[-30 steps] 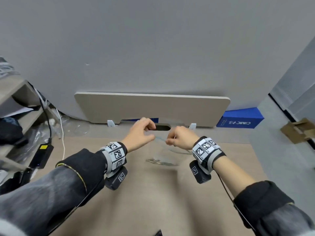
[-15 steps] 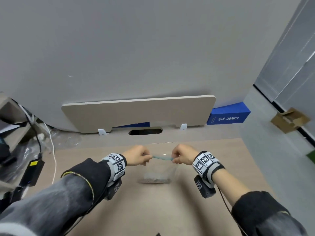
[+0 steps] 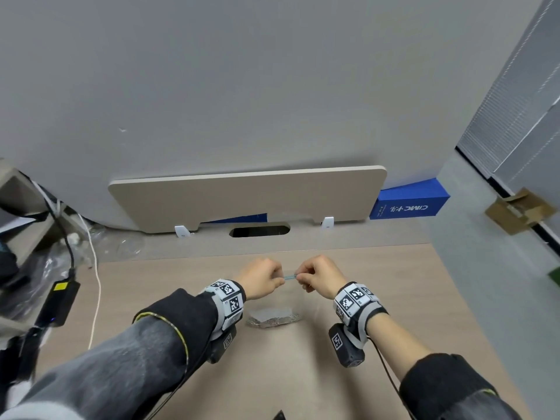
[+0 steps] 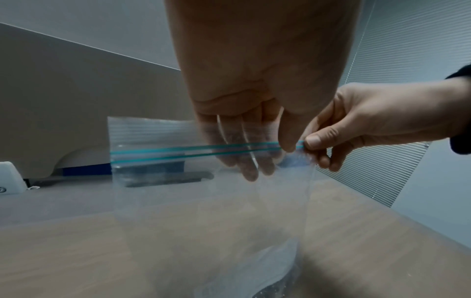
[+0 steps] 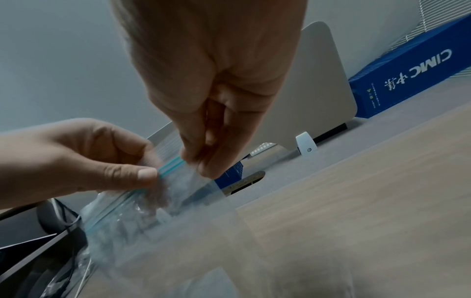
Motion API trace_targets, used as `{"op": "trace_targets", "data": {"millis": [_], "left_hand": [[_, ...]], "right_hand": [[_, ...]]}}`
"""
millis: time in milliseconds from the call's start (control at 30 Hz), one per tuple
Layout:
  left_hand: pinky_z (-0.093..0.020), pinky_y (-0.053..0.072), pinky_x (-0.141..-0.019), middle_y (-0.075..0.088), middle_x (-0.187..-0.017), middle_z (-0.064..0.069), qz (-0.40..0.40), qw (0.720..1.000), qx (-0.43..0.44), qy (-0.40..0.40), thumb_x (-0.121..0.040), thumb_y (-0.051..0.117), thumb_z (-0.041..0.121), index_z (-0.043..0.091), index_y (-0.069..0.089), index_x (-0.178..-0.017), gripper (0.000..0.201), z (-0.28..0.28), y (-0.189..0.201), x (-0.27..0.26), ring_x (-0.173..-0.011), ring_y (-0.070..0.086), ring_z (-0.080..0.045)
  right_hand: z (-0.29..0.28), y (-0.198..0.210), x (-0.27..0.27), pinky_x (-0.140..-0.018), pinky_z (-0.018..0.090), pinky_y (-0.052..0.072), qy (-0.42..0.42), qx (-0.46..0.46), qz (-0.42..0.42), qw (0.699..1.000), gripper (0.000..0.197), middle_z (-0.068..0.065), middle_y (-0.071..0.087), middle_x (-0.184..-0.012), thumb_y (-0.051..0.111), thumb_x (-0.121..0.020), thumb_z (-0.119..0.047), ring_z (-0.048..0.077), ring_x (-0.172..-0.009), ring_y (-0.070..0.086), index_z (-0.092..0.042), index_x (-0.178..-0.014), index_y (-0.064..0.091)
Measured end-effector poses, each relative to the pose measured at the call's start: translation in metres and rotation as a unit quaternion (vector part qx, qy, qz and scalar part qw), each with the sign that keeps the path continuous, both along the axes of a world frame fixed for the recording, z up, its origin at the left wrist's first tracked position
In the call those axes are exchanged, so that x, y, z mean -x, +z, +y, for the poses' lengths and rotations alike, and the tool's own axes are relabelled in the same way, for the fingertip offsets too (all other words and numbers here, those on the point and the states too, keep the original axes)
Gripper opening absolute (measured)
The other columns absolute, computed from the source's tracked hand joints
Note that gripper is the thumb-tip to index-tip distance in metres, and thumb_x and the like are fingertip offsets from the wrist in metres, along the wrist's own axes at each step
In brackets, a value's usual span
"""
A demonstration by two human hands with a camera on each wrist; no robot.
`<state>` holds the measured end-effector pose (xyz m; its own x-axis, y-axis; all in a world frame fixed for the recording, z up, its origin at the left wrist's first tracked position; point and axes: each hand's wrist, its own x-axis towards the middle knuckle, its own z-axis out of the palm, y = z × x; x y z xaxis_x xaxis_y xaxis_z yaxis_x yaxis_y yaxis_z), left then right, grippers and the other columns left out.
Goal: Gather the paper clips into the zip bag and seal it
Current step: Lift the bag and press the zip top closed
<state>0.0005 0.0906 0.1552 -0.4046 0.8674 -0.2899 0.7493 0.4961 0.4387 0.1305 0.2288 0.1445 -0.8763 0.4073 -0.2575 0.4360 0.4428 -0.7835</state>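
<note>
A clear zip bag (image 4: 203, 201) with a teal zip strip (image 4: 178, 153) hangs upright over the wooden desk (image 3: 394, 298). Silver paper clips (image 3: 272, 318) lie heaped in its bottom. My left hand (image 3: 280, 278) pinches the strip, thumb in front and fingers (image 4: 249, 161) behind the plastic. My right hand (image 3: 300, 278) pinches the same strip just to the right, at the bag's right end (image 4: 305, 144). In the right wrist view both hands, right hand (image 5: 201, 161) and left hand (image 5: 147, 175), hold the zip strip (image 5: 170, 164) a short gap apart. Whether the strip is pressed closed along its length I cannot tell.
A beige divider panel (image 3: 248, 201) stands at the desk's back, with a dark cable slot (image 3: 260, 231) in front of it. A blue box (image 3: 409, 204) sits at the back right. A black power adapter (image 3: 60, 301) and cables lie at the left. Cardboard (image 3: 518, 210) lies on the floor, right.
The bag came down from near the cable slot to lower over the desk. The hands, half a second ago at opposite ends of the strip, now pinch close together near its right end.
</note>
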Motion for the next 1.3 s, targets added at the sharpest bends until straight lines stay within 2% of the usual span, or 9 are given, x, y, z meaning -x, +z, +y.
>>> {"op": "trace_targets", "data": {"millis": [167,267,333,500,600,833,1033,1167,1300], "left_hand": [[-0.033,0.05,-0.074,0.072,-0.084,-0.002,0.026,0.999,-0.016,-0.018,-0.086,0.058,0.024,0.015,0.066,-0.079,0.014,0.002,-0.004,-0.006,-0.082,0.064,-0.021],[-0.034,0.05,-0.074,0.071,-0.082,-0.001,0.033,0.999,-0.022,-0.02,-0.086,0.058,0.026,0.016,0.065,-0.078,0.015,0.001,-0.005,-0.007,-0.082,0.064,-0.021],[-0.035,0.051,-0.072,0.071,-0.079,0.001,0.016,0.999,-0.03,-0.015,-0.085,0.059,0.029,0.015,0.066,-0.077,0.017,0.002,-0.005,-0.006,-0.079,0.064,-0.02],[-0.025,0.045,-0.068,0.066,-0.072,0.009,-0.019,1.0,-0.006,0.01,-0.088,0.061,0.026,0.014,0.071,-0.078,0.018,-0.016,-0.002,0.022,-0.07,0.057,-0.01],[-0.026,0.047,-0.072,0.064,-0.073,0.008,-0.01,1.0,-0.004,0.005,-0.088,0.059,0.022,0.013,0.071,-0.079,0.018,-0.028,-0.001,0.037,-0.072,0.057,-0.009],[-0.024,0.048,-0.073,0.07,-0.077,0.001,0.017,1.0,0.004,-0.012,-0.09,0.057,0.019,0.011,0.071,-0.084,0.017,-0.036,0.001,0.045,-0.071,0.057,-0.01],[-0.024,0.041,-0.066,0.071,-0.083,-0.005,0.061,0.998,-0.008,-0.03,-0.087,0.057,0.019,0.01,0.068,-0.081,0.016,-0.034,0.003,0.036,-0.071,0.053,-0.016],[-0.024,0.036,-0.067,0.066,-0.092,-0.001,0.062,0.998,-0.006,-0.033,-0.084,0.064,0.036,0.013,0.064,-0.093,0.025,-0.037,0.0,0.036,-0.076,0.048,-0.014],[-0.025,0.04,-0.074,0.064,-0.099,0.008,0.073,0.996,-0.029,-0.041,-0.082,0.061,0.05,0.024,0.062,-0.104,0.034,-0.038,-0.005,0.027,-0.091,0.056,-0.013]], "right_hand": [[-0.002,0.003,0.003,-0.07,0.029,0.048,0.05,-0.143,-0.063,0.986,0.011,-0.012,0.063,-0.073,0.063,-0.087,-0.026,0.013,-0.075,0.061,-0.028,-0.076,0.064],[-0.007,0.002,0.006,-0.07,0.029,0.043,0.093,-0.223,-0.074,0.968,0.011,-0.008,0.066,-0.092,0.061,-0.087,-0.037,0.016,-0.088,0.06,-0.027,-0.085,0.063],[-0.009,-0.001,0.008,-0.067,0.029,0.039,0.097,-0.252,-0.05,0.962,0.014,-0.006,0.068,-0.093,0.061,-0.087,-0.038,0.019,-0.089,0.061,-0.025,-0.084,0.063],[0.011,-0.005,-0.003,-0.065,0.027,0.037,0.059,-0.262,-0.062,0.961,0.016,-0.007,0.065,-0.082,0.062,-0.086,-0.04,0.018,-0.086,0.062,-0.026,-0.079,0.064],[0.022,-0.004,-0.009,-0.064,0.026,0.038,0.028,-0.255,-0.062,0.965,0.019,-0.01,0.061,-0.075,0.063,-0.086,-0.041,0.016,-0.082,0.061,-0.024,-0.079,0.067],[0.028,-0.001,-0.011,-0.066,0.027,0.039,0.039,-0.256,-0.056,0.964,0.012,-0.014,0.059,-0.08,0.061,-0.088,-0.037,0.016,-0.087,0.062,-0.027,-0.089,0.068],[0.014,0.003,-0.004,-0.07,0.026,0.038,0.108,-0.299,-0.042,0.947,0.016,-0.007,0.066,-0.099,0.058,-0.09,-0.038,0.017,-0.095,0.06,-0.025,-0.095,0.067],[0.01,0.003,-0.002,-0.069,0.023,0.034,0.111,-0.302,-0.035,0.946,0.015,-0.009,0.068,-0.099,0.058,-0.09,-0.035,0.015,-0.096,0.061,-0.026,-0.094,0.069],[0.003,0.005,0.0,-0.069,0.024,0.034,0.13,-0.312,-0.038,0.94,0.015,-0.011,0.068,-0.1,0.057,-0.09,-0.037,0.012,-0.097,0.06,-0.028,-0.094,0.069]]}}
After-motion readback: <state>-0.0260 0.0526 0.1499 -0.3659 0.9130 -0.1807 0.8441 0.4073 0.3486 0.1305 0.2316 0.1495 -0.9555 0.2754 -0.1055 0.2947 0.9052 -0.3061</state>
